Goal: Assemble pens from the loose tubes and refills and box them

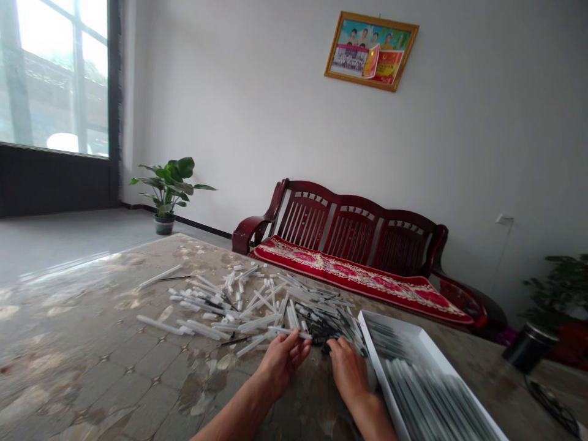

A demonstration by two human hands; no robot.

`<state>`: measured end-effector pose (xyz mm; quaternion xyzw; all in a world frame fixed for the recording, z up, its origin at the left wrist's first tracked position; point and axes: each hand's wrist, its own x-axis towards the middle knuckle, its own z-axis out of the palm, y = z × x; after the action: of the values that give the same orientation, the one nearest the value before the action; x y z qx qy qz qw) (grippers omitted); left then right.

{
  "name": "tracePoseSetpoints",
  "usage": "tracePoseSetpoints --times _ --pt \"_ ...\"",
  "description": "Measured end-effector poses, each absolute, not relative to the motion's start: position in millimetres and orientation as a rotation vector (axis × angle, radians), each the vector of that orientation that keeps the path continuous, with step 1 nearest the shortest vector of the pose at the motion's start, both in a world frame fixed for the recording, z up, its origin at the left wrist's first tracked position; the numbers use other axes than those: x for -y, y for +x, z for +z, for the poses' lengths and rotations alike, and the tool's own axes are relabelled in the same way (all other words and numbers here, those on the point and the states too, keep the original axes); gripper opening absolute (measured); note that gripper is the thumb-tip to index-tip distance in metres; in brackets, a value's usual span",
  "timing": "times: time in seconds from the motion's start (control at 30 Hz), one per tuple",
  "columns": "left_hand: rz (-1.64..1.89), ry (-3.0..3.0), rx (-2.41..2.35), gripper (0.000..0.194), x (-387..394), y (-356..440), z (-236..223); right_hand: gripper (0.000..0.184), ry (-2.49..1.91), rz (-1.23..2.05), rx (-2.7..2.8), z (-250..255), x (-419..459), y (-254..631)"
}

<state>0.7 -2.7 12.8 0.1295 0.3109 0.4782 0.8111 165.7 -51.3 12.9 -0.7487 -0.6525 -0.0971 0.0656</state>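
My left hand (285,356) pinches a whitish pen barrel (288,331) between thumb and fingers, the barrel lying roughly level. Close to its right, my right hand (348,366) has its fingers closed at the edge of a heap of dark, thin pen parts (321,320). A small black piece shows at those fingertips, too small to name. Many loose translucent white barrels (260,322) and short white caps (239,288) are strewn over the table beyond and left of my hands.
Right of my right hand stands a white open box (390,392) with rows of pens, blurred. The patterned tabletop (133,380) runs left. A black cylindrical container (530,348) is at the far right. Behind the table are a wooden bench (356,229) and a potted plant (168,184).
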Motion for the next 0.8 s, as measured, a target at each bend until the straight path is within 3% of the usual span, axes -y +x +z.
tracePoseSetpoints --times 0.53,0.67,0.8 --pt "1.016 0.273 -0.676 0.015 6 2 12 0.029 -1.886 -0.297 1.664 -17 45 170" --pt "1.022 0.27 -0.667 0.014 7 3 11 0.018 -1.561 0.095 1.38 -18 42 165" --pt "1.018 0.289 -0.65 0.012 9 4 10 0.031 -1.349 0.629 1.043 -11 44 151"
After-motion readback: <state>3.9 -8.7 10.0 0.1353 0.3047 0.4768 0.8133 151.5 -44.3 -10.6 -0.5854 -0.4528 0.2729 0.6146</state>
